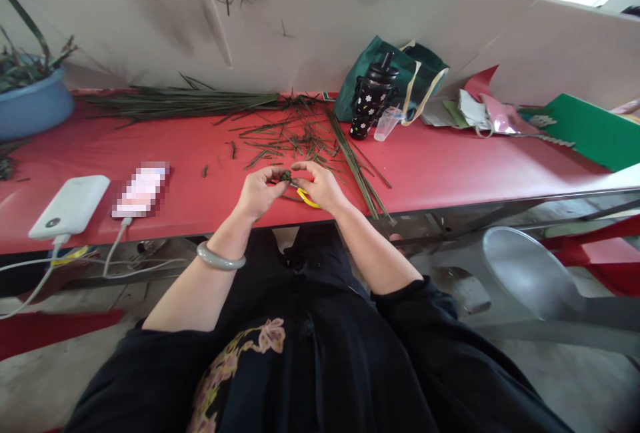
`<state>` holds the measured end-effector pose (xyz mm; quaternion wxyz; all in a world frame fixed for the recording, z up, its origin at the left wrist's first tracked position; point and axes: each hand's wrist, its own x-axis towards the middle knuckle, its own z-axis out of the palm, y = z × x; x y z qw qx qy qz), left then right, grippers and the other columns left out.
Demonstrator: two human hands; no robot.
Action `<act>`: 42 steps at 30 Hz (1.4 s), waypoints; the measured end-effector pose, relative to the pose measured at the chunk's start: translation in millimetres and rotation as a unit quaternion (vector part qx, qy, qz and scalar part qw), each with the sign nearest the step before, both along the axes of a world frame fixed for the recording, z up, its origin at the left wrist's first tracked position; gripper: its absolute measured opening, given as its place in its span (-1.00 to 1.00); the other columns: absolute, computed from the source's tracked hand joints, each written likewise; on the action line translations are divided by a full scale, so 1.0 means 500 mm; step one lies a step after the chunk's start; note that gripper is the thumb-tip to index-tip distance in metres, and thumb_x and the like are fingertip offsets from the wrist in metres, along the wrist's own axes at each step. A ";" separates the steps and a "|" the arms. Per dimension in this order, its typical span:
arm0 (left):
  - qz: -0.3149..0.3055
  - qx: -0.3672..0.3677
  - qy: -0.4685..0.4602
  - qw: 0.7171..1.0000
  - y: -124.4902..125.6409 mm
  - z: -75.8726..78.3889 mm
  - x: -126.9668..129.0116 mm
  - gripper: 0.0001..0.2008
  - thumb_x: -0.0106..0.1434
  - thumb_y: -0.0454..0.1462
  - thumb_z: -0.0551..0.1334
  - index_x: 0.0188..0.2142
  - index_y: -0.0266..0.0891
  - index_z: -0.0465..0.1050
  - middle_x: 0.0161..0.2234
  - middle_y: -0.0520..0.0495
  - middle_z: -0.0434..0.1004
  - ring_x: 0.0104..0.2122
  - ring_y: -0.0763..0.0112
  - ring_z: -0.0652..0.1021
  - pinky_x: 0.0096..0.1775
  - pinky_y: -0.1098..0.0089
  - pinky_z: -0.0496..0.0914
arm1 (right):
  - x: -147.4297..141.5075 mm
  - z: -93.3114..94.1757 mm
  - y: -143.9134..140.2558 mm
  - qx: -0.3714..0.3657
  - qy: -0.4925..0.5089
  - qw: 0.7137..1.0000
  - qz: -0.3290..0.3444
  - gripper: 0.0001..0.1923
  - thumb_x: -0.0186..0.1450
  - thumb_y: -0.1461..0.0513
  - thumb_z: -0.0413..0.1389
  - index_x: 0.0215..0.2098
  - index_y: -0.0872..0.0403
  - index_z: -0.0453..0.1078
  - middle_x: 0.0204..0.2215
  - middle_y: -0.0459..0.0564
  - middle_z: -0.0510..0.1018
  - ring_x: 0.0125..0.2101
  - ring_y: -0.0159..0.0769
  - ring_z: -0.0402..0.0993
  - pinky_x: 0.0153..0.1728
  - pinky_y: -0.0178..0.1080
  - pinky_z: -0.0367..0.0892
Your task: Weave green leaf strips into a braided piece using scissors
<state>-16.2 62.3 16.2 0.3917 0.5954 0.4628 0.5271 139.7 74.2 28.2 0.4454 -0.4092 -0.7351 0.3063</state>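
My left hand (259, 191) and my right hand (321, 185) meet above the near edge of the red table (450, 166). Both pinch a small dark green knot of woven leaf strips (285, 176) between thumbs and fingertips. A yellow-handled object (306, 197) lies under my right hand, mostly hidden. A pale green bangle (221, 257) circles my left wrist. Loose green strips (295, 136) are scattered just beyond my hands, and a straight bundle of strips (357, 169) runs diagonally to the right.
A long sheaf of leaves (185, 101) lies along the back wall. At left sit a white power bank (70, 206), a phone (141, 189) and a blue basin (33, 105). A black floral bottle (373, 96), plastic cup (386, 124) and green bag (400, 66) stand behind.
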 end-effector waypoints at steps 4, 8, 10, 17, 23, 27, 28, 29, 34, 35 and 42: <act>-0.036 -0.016 -0.034 0.999 -0.001 0.005 -0.004 -0.71 -0.10 -0.30 0.29 -0.31 -0.32 0.49 -0.40 -0.06 0.51 -0.40 0.46 0.45 -0.28 0.42 0.33 | 0.008 0.006 0.000 -0.038 0.008 0.997 0.070 -0.74 0.13 0.21 0.09 -0.21 0.11 0.42 -0.25 -0.05 0.54 -0.18 -0.32 0.43 -0.07 -0.25 0.26; -0.049 -0.027 -0.048 0.997 -0.008 0.012 -0.004 -0.71 -0.09 -0.30 0.28 -0.29 -0.31 0.49 -0.41 -0.04 0.50 -0.43 0.49 0.43 -0.34 0.45 0.32 | 0.010 0.000 0.004 -0.068 0.023 0.995 0.073 -0.76 0.12 0.19 0.10 -0.27 0.14 0.44 -0.33 -0.05 0.55 -0.26 -0.34 0.46 -0.15 -0.28 0.29; -0.050 -0.033 -0.046 0.997 -0.011 0.011 -0.005 -0.70 -0.08 -0.29 0.28 -0.28 -0.32 0.49 -0.43 -0.03 0.49 -0.45 0.49 0.42 -0.39 0.46 0.31 | 0.010 -0.007 0.008 -0.074 0.023 0.995 0.065 -0.77 0.11 0.18 0.11 -0.31 0.14 0.44 -0.36 -0.06 0.55 -0.29 -0.35 0.46 -0.19 -0.29 0.30; -0.038 -0.022 0.009 0.999 -0.012 0.004 -0.005 -0.66 -0.02 -0.25 0.24 -0.20 -0.30 0.48 -0.38 -0.06 0.50 -0.43 0.46 0.43 -0.37 0.43 0.34 | 0.003 -0.035 0.019 -0.106 0.066 0.988 0.086 -0.76 0.09 0.17 0.11 -0.32 0.15 0.39 -0.38 -0.07 0.52 -0.34 -0.40 0.43 -0.23 -0.30 0.31; -0.028 0.064 0.122 0.990 -0.020 0.020 -0.007 -0.69 0.01 -0.25 0.19 -0.22 -0.27 0.47 -0.30 -0.07 0.49 -0.32 0.38 0.45 -0.23 0.36 0.35 | 0.005 -0.031 0.012 -0.145 0.100 0.981 0.083 -0.75 0.05 0.14 0.13 -0.38 0.16 0.37 -0.46 -0.09 0.50 -0.44 -0.45 0.40 -0.35 -0.34 0.32; -0.026 0.119 0.212 0.970 -0.022 0.027 -0.009 -0.71 0.01 -0.27 0.17 -0.24 -0.26 0.46 -0.32 -0.05 0.46 -0.32 0.39 0.45 -0.18 0.37 0.33 | 0.006 -0.025 0.009 -0.155 0.123 0.976 0.091 -0.75 0.04 0.17 0.14 -0.36 0.16 0.36 -0.43 -0.09 0.51 -0.41 -0.45 0.41 -0.30 -0.33 0.33; -0.023 0.131 0.227 0.965 -0.022 0.027 -0.009 -0.71 0.02 -0.26 0.15 -0.23 -0.26 0.46 -0.32 -0.06 0.46 -0.31 0.38 0.45 -0.18 0.37 0.32 | 0.004 -0.025 0.009 -0.158 0.132 0.974 0.097 -0.75 0.04 0.18 0.14 -0.34 0.16 0.36 -0.40 -0.08 0.52 -0.38 -0.44 0.42 -0.26 -0.32 0.33; -0.019 0.143 0.240 0.960 -0.022 0.027 -0.008 -0.70 0.04 -0.26 0.13 -0.21 -0.27 0.45 -0.30 -0.08 0.46 -0.29 0.37 0.45 -0.18 0.38 0.32 | 0.003 -0.026 0.010 -0.159 0.139 0.972 0.103 -0.74 0.04 0.19 0.14 -0.31 0.16 0.36 -0.36 -0.06 0.52 -0.35 -0.43 0.43 -0.23 -0.31 0.33; 0.018 0.163 0.295 0.941 -0.018 0.016 -0.002 -0.62 0.12 -0.26 0.05 -0.09 -0.33 0.40 -0.29 -0.16 0.46 -0.28 0.32 0.46 -0.19 0.37 0.31 | -0.003 -0.033 0.015 -0.143 0.130 0.976 0.104 -0.72 0.07 0.20 0.12 -0.26 0.16 0.38 -0.29 -0.03 0.53 -0.28 -0.41 0.45 -0.14 -0.27 0.31; 0.022 0.167 0.305 0.937 -0.017 0.014 -0.002 -0.61 0.13 -0.26 0.04 -0.07 -0.34 0.39 -0.30 -0.16 0.46 -0.28 0.32 0.46 -0.20 0.37 0.31 | -0.003 -0.033 0.016 -0.138 0.119 0.979 0.096 -0.73 0.08 0.20 0.11 -0.26 0.16 0.39 -0.30 -0.03 0.54 -0.28 -0.40 0.45 -0.14 -0.27 0.32; 0.003 0.171 0.334 0.927 -0.009 0.006 -0.004 -0.67 0.20 -0.25 0.01 -0.10 -0.28 0.39 -0.35 -0.14 0.48 -0.32 0.33 0.47 -0.25 0.39 0.30 | 0.002 -0.019 0.014 -0.086 0.034 0.995 0.042 -0.81 0.12 0.23 0.08 -0.30 0.12 0.42 -0.36 -0.08 0.54 -0.28 -0.38 0.45 -0.16 -0.26 0.31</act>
